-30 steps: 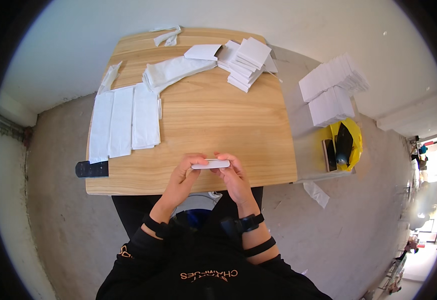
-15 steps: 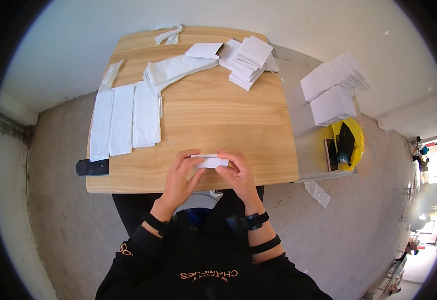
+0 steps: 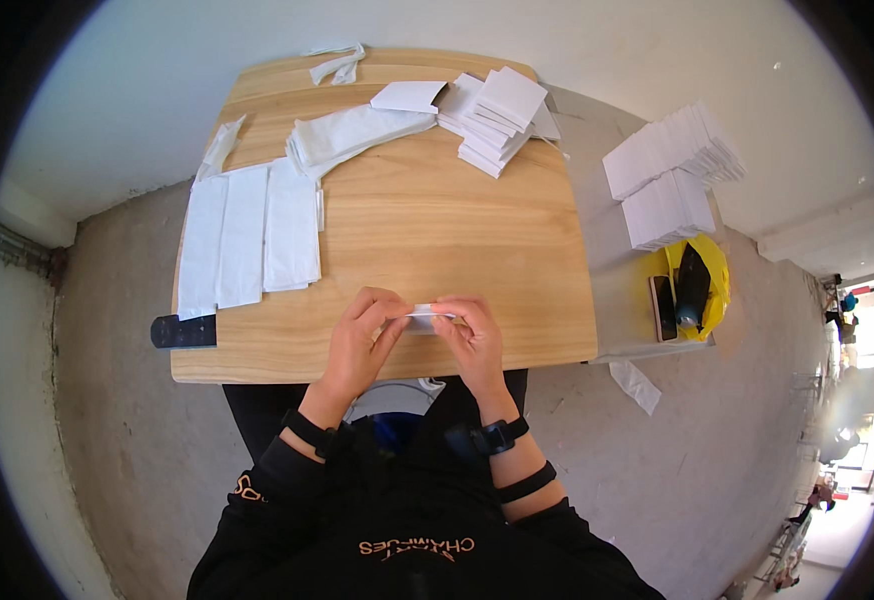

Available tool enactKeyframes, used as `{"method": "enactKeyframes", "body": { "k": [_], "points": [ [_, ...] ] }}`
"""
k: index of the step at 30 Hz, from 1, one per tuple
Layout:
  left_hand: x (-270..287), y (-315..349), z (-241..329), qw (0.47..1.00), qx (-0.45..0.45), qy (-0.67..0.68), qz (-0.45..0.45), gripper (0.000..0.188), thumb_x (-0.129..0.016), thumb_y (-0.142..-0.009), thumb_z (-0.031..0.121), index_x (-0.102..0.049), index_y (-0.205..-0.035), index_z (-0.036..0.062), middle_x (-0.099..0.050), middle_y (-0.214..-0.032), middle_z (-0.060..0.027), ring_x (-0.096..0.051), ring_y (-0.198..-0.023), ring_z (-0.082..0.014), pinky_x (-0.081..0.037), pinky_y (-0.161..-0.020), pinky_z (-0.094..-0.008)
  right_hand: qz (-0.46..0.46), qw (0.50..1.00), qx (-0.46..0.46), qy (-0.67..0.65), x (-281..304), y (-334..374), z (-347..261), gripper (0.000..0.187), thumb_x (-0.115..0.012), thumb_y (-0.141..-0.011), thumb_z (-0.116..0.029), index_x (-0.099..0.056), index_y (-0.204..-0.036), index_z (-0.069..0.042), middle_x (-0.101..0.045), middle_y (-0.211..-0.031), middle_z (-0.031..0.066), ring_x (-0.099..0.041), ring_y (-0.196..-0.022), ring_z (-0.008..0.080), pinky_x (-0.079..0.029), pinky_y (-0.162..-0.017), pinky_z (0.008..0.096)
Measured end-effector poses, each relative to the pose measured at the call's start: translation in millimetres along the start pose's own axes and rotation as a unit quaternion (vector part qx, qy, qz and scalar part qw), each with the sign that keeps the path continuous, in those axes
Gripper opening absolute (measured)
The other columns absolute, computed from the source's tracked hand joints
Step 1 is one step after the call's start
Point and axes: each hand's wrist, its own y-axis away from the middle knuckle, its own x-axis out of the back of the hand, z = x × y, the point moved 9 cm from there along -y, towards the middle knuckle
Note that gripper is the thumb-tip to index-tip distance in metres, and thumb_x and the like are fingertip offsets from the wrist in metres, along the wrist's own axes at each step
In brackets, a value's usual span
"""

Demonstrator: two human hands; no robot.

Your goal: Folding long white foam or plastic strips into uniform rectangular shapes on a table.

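Note:
Near the table's front edge, a small white cardboard box point(image 3: 423, 325) is held between both hands, its upper edge turned toward me and its front face in shadow. My left hand point(image 3: 367, 335) pinches the box's left end between thumb and fingers. At the opposite end, my right hand point(image 3: 472, 335) grips it the same way. The fingers cover both ends, and the inside of the box cannot be seen.
Folded white sheets point(image 3: 247, 235) lie at the table's left, with a longer white bundle point(image 3: 357, 138) behind. White boxes point(image 3: 502, 115) are piled at the back right. A side table holds stacked white boxes point(image 3: 667, 210), a phone point(image 3: 663, 308) and a yellow bag point(image 3: 719, 290) with a bottle.
The box has tilted in my hands, so its upper part now shows as a thin edge. Both hands have drawn slightly closer together, their fingers higher on it.

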Motion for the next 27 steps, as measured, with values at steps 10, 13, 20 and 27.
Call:
{"method": "enactKeyframes", "body": {
  "k": [10,13,20,27],
  "points": [
    [-4,4,-11,0.994,0.048,0.092,-0.023,0.010,-0.060,-0.088,0.002,-0.064,-0.098,0.0008,-0.064,-0.108,-0.0143,-0.062,-0.098,-0.0279,-0.049,-0.081,-0.0325,-0.002,0.999,-0.010,-0.040,-1,-1,10,0.011,-0.063,-0.089,-0.004,-0.066,-0.100,-0.003,-0.052,-0.108,0.0074,-0.057,-0.099,0.0144,-0.051,-0.079,0.0240],
    [0,5,-12,0.993,0.048,0.104,-0.016,0.016,-0.057,-0.092,0.005,-0.065,-0.105,0.0014,-0.063,-0.119,-0.0161,-0.061,-0.107,-0.0277,-0.048,-0.088,-0.0321,-0.005,1.000,-0.013,-0.028,2,-1,11,0.012,-0.062,-0.089,-0.003,-0.064,-0.101,-0.002,-0.053,-0.110,0.0080,-0.057,-0.099,0.0146,-0.051,-0.079,0.0251],
    [0,3,-17,0.989,0.089,0.106,-0.055,0.021,-0.058,-0.092,0.007,-0.065,-0.110,0.0001,-0.062,-0.121,-0.0157,-0.060,-0.110,-0.0248,-0.046,-0.092,-0.0312,-0.023,0.999,-0.029,-0.038,-1,-5,12,0.013,-0.061,-0.091,-0.005,-0.062,-0.103,-0.001,-0.056,-0.113,0.0097,-0.059,-0.096,0.0142,-0.050,-0.080,0.0260],
    [-6,22,-37,0.964,0.173,0.198,0.027,0.020,-0.058,-0.094,0.012,-0.062,-0.109,0.0004,-0.065,-0.103,-0.0072,-0.059,-0.098,-0.0146,-0.045,-0.089,-0.0282,-0.025,0.996,-0.057,-0.058,-1,-2,13,0.019,-0.060,-0.093,-0.012,-0.060,-0.108,-0.002,-0.062,-0.099,0.0059,-0.059,-0.083,0.0108,-0.049,-0.077,0.0242]
  ]
}}
